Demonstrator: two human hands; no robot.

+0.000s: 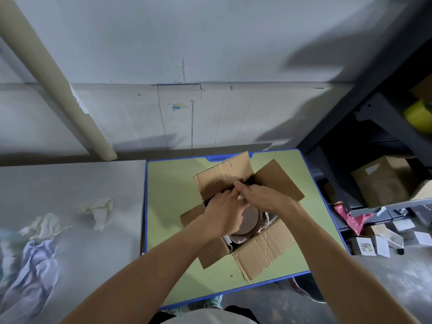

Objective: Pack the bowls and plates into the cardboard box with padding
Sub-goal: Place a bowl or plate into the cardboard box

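Head view, looking down.

Cardboard box [261, 246] sits on the green, blue-edged worktop [168, 206], turned at an angle to its edges. All four flaps are open and splayed outward.

Contents: a round brown plate [251, 220] lies flat in the box, with a darker rim showing just beneath its near edge. White padding [228, 242] shows against the near-left wall, tucked beside that rim. More crumpled pale material lies along the right wall.

Left hand [224, 216] is over the box opening, palm down, partly covering the plate. Its fingers [222, 195] bend toward the far flap.

Right hand [261, 195] comes in from the right, above the far half of the box. Its fingers [242, 187] stretch toward the far-left flap and meet the left hand there.

A small white scrap peeks out between the two hands. The frame is blurred here — cannot tell which fingers hold it, or how tightly either hand is closed.

Surroundings:
- Left: crumpled cream paper [98, 211] and a pale lilac sheet [35, 265] on a grey surface, well apart from the box. A cream tube [53, 73] leans against the wall.
- Right: dark shelving [350, 108] with a yellow roll [418, 118] — below it a brown carton [383, 181], a red bag [350, 218] and small white boxes [367, 245].
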